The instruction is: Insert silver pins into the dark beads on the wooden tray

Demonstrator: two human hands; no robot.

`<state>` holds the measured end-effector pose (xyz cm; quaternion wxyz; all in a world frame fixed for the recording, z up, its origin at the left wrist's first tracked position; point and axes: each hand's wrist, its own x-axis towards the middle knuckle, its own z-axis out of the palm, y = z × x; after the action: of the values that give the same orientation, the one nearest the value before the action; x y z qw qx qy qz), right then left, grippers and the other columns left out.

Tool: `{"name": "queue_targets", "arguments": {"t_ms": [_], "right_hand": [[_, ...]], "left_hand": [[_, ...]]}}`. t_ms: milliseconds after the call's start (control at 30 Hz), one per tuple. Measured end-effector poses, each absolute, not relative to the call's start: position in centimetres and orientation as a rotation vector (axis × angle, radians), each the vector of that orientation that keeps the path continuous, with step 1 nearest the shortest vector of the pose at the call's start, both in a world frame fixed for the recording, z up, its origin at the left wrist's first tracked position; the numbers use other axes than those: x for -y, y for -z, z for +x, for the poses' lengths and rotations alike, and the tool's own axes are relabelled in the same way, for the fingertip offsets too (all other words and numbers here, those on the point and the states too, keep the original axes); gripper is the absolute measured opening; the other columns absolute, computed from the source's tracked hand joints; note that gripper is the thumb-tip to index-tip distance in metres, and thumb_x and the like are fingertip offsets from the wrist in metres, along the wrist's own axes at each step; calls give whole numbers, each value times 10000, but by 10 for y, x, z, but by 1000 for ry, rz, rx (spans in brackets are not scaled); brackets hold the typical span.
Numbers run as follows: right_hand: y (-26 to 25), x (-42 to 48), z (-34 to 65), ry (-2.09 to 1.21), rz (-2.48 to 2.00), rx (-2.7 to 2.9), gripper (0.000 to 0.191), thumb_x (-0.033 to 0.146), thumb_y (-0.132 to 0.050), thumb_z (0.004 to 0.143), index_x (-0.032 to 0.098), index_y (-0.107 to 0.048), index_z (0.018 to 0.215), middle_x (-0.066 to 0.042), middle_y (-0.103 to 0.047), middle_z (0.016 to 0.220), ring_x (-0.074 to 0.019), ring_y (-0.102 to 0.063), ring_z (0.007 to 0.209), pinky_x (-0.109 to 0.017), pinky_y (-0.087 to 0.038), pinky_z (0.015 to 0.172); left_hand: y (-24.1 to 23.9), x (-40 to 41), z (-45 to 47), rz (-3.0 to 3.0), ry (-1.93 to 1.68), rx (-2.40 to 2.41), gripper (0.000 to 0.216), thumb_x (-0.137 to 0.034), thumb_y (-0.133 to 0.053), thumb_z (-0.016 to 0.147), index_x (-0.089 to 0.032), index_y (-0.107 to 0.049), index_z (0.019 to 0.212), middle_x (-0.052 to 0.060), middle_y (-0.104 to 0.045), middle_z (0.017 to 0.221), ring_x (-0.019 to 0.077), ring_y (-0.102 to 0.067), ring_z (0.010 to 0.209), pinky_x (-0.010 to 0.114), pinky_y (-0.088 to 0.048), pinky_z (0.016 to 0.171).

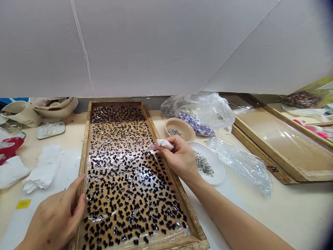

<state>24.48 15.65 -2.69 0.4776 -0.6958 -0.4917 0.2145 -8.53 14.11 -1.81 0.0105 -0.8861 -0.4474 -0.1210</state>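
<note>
A long wooden framed tray (84, 146) stretches away from me, its bed covered with clear film. Many small glossy black pieces (136, 242), some heart-like, are spread over the film. My left hand (54, 217) grips the tray's left side, thumb and fingers on the rim. Over the tray's right rim, my right hand (180, 158) pinches a thin metallic tool (149, 150) whose tip is above the black pieces; its exact kind is too small to tell. A folded white tissue (165, 143) is also held in that hand.
Right of the tray are a beige bowl (191, 130) and a white plate (218, 170) with small metallic bits, plastic bags (218, 111), and other framed trays (275, 146). Left are tissues (43, 170), a small dish (50, 131) and a cup (26, 116). A white panel (156, 48) overhangs the back.
</note>
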Motion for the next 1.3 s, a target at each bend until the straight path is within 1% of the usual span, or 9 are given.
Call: {"name": "queue_targets", "arguments": {"t_ms": [267, 467, 933, 1133, 1300], "right_hand": [[33, -159, 248, -534, -1676, 1196, 239, 401, -661, 723, 203, -529, 746, 1, -591, 670, -144, -507, 602, -265, -388, 552], [31, -157, 245, -452, -1703, 1238, 188, 354, -657, 731, 197, -553, 735, 18, -577, 639, -124, -490, 575, -246, -380, 545], [33, -159, 245, -392, -1707, 1295, 178, 338, -648, 732, 197, -540, 720, 38, -543, 601, -104, -455, 531, -227, -347, 502], [31, -158, 245, -419, -1699, 1278, 177, 341, -648, 732, 199, -542, 724, 26, -570, 621, -119, -486, 550, -238, -372, 518], [31, -158, 250, -501, -1677, 1200, 223, 407, -640, 747, 209, -546, 782, -6, -613, 697, -162, -548, 631, -279, -422, 569]], "left_hand": [[19, -140, -86, -2756, 338, 1415, 385, -363, -377, 887, -176, -459, 1213, -70, -492, 484, 116, -548, 418, 222, -353, 384], [18, -141, -86, -2757, 373, 1371, 380, -367, -369, 891, -167, -472, 1198, -66, -487, 485, 113, -545, 419, 224, -364, 401], [17, -142, -84, -2763, 382, 1358, 381, -371, -353, 897, -166, -502, 1182, -49, -531, 502, 110, -563, 432, 215, -375, 390], [16, -142, -85, -2756, 389, 1347, 381, -374, -361, 896, -171, -496, 1189, -50, -534, 501, 112, -564, 430, 218, -378, 391], [17, -141, -87, -2753, 385, 1337, 385, -371, -363, 896, -163, -499, 1189, -47, -532, 500, 119, -559, 424, 231, -385, 403]]}}
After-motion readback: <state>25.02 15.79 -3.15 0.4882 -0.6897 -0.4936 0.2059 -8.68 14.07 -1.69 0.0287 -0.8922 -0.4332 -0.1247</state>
